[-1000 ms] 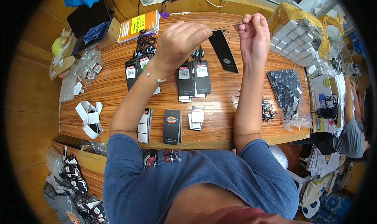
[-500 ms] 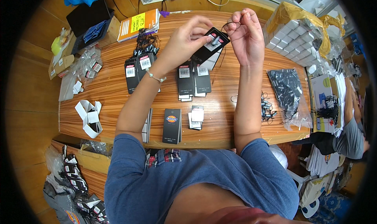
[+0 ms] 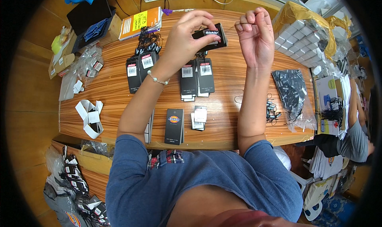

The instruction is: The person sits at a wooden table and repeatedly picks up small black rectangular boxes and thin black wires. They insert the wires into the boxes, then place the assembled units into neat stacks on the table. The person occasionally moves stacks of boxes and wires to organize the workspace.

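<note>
Clamped between the thumb and fingers of the left hand [image 3: 187,37], the nearer hand, a black hang tag [image 3: 221,35] lies with its long axis roughly crosswise, its outer end toward the right hand [image 3: 256,40], whose curled fingertips meet, apart from it; whether they pinch a cord I cannot tell. Bodyward of the left fingers, stacked hang tags [image 3: 206,81] rest on the wood-grain table [image 3: 223,107]; beyond the right fingers stand plastic-wrapped white boxes [image 3: 295,40] and, farther right, a co-worker's grey sleeve [image 3: 355,138].
</note>
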A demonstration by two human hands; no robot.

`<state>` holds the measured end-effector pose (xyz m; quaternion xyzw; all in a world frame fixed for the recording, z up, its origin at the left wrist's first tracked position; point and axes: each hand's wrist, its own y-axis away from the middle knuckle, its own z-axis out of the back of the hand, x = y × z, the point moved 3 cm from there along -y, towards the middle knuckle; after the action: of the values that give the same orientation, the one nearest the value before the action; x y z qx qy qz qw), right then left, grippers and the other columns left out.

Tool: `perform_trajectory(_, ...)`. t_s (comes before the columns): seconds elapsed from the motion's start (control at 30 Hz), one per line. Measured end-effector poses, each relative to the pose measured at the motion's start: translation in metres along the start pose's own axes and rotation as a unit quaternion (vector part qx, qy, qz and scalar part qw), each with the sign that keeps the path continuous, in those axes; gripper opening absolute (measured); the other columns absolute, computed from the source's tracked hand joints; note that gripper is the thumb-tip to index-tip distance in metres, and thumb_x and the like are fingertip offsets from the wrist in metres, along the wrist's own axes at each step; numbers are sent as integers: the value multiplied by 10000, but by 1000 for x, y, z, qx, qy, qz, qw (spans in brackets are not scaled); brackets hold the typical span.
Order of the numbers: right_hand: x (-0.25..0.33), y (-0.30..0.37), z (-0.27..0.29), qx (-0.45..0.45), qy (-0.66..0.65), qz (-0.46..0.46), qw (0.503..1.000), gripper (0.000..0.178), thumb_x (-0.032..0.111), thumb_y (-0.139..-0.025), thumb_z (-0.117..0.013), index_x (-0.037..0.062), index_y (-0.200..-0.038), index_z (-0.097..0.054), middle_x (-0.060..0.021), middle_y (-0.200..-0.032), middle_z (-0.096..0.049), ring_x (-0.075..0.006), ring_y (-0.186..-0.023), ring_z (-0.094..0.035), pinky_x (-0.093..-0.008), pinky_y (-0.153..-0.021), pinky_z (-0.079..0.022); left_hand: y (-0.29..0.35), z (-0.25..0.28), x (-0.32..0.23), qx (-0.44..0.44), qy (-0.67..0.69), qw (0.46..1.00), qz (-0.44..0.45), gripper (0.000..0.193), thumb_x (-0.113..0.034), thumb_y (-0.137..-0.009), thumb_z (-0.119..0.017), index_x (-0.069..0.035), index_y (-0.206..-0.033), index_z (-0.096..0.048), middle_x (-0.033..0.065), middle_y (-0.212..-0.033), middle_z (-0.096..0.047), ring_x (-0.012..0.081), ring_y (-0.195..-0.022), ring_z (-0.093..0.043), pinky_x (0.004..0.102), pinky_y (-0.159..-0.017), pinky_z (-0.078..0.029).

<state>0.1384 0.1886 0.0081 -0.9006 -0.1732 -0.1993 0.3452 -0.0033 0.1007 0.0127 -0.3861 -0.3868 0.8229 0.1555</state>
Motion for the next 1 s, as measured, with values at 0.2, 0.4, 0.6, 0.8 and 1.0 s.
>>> perform_trajectory(0.2,0,8,-21,-4,383,-25,923,205,18,-835,-546,-38,-1031,-572,-87,-795,-607,-109,-715,-562,-218,-672,-457,-8,15,-16,-11,3,1000,6,161,-112,-673,-731,-32,-788,-652,41,-780,-627,133,-677,-579,242,-608,-464)
perform_trajectory(0.4,-6,11,-30,33,376,-55,924,173,31,-819,-569,-15,-979,-523,-50,-751,-603,-94,-702,-568,-211,-631,-458,-6,17,-9,-13,99,992,83,148,-60,-684,-717,-20,-818,-671,42,-757,-637,91,-656,-579,201,-579,-465)
perform_trajectory(0.6,-8,11,-29,38,359,-76,930,162,32,-815,-572,9,-946,-479,-39,-735,-595,-85,-693,-568,-202,-617,-457,-7,17,-7,-11,145,984,103,133,-48,-696,-708,-2,-815,-669,46,-771,-643,90,-671,-590,196,-598,-475)
perform_trajectory(0.8,-9,12,-25,55,361,-104,925,152,19,-815,-581,23,-928,-479,-45,-731,-595,-92,-679,-560,-203,-600,-439,-11,23,-9,58,74,994,58,132,-69,-721,-689,8,-826,-668,58,-768,-650,100,-680,-600,207,-618,-487)
perform_trajectory(1.0,-15,11,-25,88,294,-145,941,161,22,-810,-599,23,-904,-469,-77,-740,-603,-97,-690,-588,-197,-567,-461,-14,30,-11,142,129,972,132,119,-2,-746,-653,35,-859,-647,72,-838,-636,127,-761,-614,227,-701,-508)
